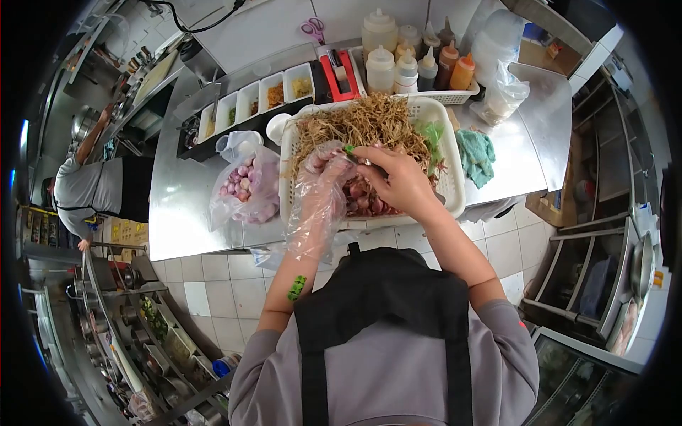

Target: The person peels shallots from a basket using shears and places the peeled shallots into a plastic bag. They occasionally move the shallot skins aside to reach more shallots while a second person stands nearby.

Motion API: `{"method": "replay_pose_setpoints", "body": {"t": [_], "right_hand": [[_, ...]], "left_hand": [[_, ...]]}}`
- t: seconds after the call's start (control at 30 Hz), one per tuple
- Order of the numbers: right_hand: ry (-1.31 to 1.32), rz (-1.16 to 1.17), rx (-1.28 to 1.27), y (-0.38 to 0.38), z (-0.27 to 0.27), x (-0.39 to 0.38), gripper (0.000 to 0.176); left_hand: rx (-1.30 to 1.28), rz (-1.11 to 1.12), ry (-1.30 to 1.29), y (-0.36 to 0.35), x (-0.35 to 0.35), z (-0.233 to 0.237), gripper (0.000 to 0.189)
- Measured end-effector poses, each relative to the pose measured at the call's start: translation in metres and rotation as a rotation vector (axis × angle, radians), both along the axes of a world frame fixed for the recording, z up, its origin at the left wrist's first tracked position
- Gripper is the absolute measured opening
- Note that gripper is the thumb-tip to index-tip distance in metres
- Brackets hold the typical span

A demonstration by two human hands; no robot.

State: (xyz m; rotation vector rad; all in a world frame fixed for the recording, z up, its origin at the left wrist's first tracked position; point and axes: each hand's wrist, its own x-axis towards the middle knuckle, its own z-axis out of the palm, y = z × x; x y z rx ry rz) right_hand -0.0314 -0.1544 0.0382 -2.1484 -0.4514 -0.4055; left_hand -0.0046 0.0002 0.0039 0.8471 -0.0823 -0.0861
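My left hand [328,163], in a loose clear plastic glove, is closed with its fingers curled over the basket. Thumb and fingertips pinched together, my bare right hand [399,177] meets it from the right. A small green piece [349,150] shows at the fingertips; I cannot tell what the hands grip there. Below them lies a white plastic basket [455,186]. Dried brown stalks [369,124] pile up in its far half, and reddish shallots [369,201] lie in the near half, partly covered by my hands.
Left of the basket sits a plastic bag of peeled shallots [240,181]. Squeeze bottles [381,69], condiment containers [273,91] and a red-framed tool [341,74] line the back. A green cloth [476,157] lies right. Another person [96,186] stands far left.
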Motion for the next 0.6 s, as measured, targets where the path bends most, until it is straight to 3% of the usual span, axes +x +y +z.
{"method": "replay_pose_setpoints", "body": {"t": [0.07,0.13,0.23,0.3,0.6], "right_hand": [[-0.005,-0.006,-0.013,-0.001,-0.001,0.003,0.026],[-0.012,-0.012,-0.022,-0.002,-0.002,0.006,0.026],[0.147,0.087,0.203,-0.008,-0.001,0.008,0.025],[0.258,-0.056,0.245,-0.012,0.001,0.009,0.025],[0.147,0.134,0.118,-0.015,0.011,-0.003,0.031]], "left_hand": [[0.138,-0.154,-0.036,0.006,0.003,-0.013,0.02],[0.092,-0.149,-0.013,0.003,-0.002,-0.007,0.021],[0.071,-0.086,0.022,-0.003,-0.006,0.005,0.023],[0.094,-0.025,0.038,-0.005,-0.006,0.006,0.024],[-0.053,-0.03,0.002,-0.002,-0.001,-0.003,0.023]]}}
